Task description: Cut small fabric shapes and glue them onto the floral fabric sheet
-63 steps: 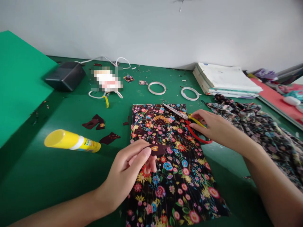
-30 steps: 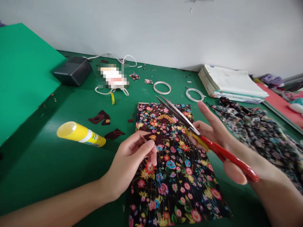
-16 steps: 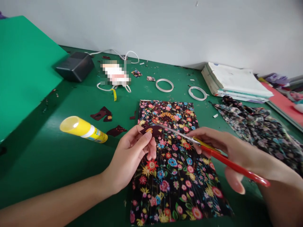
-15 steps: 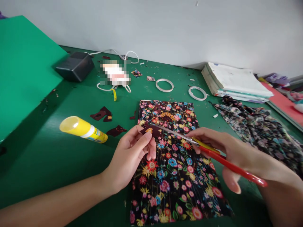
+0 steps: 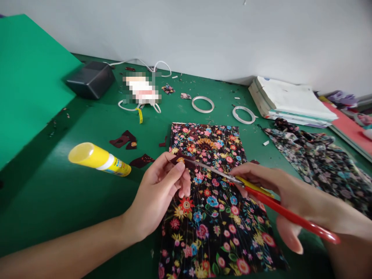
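My left hand (image 5: 158, 193) pinches a small dark maroon fabric scrap (image 5: 173, 159) with an orange spot, thumb on top. In my right hand (image 5: 261, 174) is a pair of scissors (image 5: 279, 209) with red and yellow handles. The blades point left and their tips reach the scrap at my left fingertips; whether they lie over or around it I cannot tell. Beneath both hands lies a dark rectangular piece covered in a bright floral print (image 5: 215, 224). A maroon scrap (image 5: 142, 160) rests left of my fingers, with more cut pieces (image 5: 124, 139) behind it.
A yellow glue stick (image 5: 99, 159) stands tilted in view at left. Farther back are a black box (image 5: 91, 79), a blurred-out object (image 5: 142, 91) with white cable, and two tape rings (image 5: 202, 110). Stacked books (image 5: 290, 100) and crumpled floral fabric (image 5: 325, 162) occupy the right.
My right hand and the scissors have shifted slightly right and down, and the blades sit a little lower across the scrap. My left hand keeps its pinch almost in place.
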Demonstrator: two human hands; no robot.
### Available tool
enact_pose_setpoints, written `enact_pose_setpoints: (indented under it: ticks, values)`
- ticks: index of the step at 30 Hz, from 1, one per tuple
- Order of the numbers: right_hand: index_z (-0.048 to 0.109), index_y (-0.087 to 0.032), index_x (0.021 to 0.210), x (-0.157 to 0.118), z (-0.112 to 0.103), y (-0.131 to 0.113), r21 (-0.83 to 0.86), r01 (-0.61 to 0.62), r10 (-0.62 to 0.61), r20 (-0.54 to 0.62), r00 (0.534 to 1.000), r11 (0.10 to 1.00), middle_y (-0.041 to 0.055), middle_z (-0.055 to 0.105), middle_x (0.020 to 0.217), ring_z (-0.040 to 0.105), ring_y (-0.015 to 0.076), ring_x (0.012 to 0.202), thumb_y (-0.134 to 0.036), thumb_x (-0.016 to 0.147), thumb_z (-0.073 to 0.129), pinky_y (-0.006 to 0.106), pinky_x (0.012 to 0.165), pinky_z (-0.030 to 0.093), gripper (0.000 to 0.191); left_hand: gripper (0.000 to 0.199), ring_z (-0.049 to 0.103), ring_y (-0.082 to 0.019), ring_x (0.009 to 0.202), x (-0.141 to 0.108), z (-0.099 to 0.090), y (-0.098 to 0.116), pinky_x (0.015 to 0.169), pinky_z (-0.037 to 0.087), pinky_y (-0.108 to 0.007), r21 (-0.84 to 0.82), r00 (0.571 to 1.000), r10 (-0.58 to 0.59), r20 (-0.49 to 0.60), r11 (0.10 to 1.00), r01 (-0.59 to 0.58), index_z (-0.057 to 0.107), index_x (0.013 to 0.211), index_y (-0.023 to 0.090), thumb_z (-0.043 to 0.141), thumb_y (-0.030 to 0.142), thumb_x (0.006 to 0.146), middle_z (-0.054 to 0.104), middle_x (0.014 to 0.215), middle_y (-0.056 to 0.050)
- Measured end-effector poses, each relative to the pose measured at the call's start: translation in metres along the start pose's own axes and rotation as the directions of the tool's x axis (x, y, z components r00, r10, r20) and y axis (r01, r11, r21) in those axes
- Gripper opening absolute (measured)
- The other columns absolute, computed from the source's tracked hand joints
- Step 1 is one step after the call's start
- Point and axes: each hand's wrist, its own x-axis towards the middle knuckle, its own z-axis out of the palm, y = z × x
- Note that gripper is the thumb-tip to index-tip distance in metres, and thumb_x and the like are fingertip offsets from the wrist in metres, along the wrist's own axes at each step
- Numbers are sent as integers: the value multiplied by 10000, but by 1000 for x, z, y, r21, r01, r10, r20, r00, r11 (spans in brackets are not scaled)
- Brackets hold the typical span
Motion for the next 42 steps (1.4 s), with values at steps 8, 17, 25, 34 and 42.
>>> enact_pose_setpoints:
  ticks: [8, 17, 25, 34, 42]
  values:
    - [592, -312, 1277, 7, 12, -9, -91, -14, 9, -46, 999, 996, -29, 757, 919, 722, 233, 798, -81, 433, 920, 215, 557, 495, 934, 187, 627, -60, 534, -1, -3, -1, 501, 488, -131, 41, 999, -14, 50, 999, 12, 607, 789, 177, 618, 110, 963, 671, 659, 50]
    - [621, -320, 1207, 10, 22, -17, -127, 15, -27, -92, 995, 992, -54, 752, 940, 688, 208, 819, -231, 414, 961, 233, 690, 515, 867, 224, 620, -62, 515, 0, 0, 1, 488, 479, -134, 64, 998, -24, 56, 998, 21, 556, 765, 171, 587, 104, 976, 664, 630, 49]
    - [586, -328, 1275, 9, 22, -13, -23, -25, 24, -45, 999, 999, -56, 672, 775, 606, 164, 701, -345, 500, 966, 250, 625, 426, 863, 217, 615, -57, 522, 0, -1, 0, 494, 475, -138, 43, 998, -4, 67, 999, 1, 564, 774, 171, 587, 112, 982, 653, 641, 52]
    - [573, -230, 1215, 11, 23, -17, 234, -79, 77, 18, 997, 969, -30, 564, 769, 423, 106, 612, -633, 691, 835, 263, 579, 292, 711, 188, 601, -58, 555, -2, -2, 0, 517, 460, -149, 49, 997, -9, 75, 999, 5, 592, 801, 174, 594, 146, 988, 644, 679, 35]
    - [577, -227, 1178, 13, 24, -14, 290, -64, 57, 33, 998, 955, -36, 509, 748, 402, 97, 597, -636, 837, 706, 265, 567, 259, 548, 196, 603, -62, 561, -1, -2, 1, 526, 458, -154, 46, 997, -28, 77, 999, 24, 575, 803, 175, 574, 150, 998, 650, 687, 30]
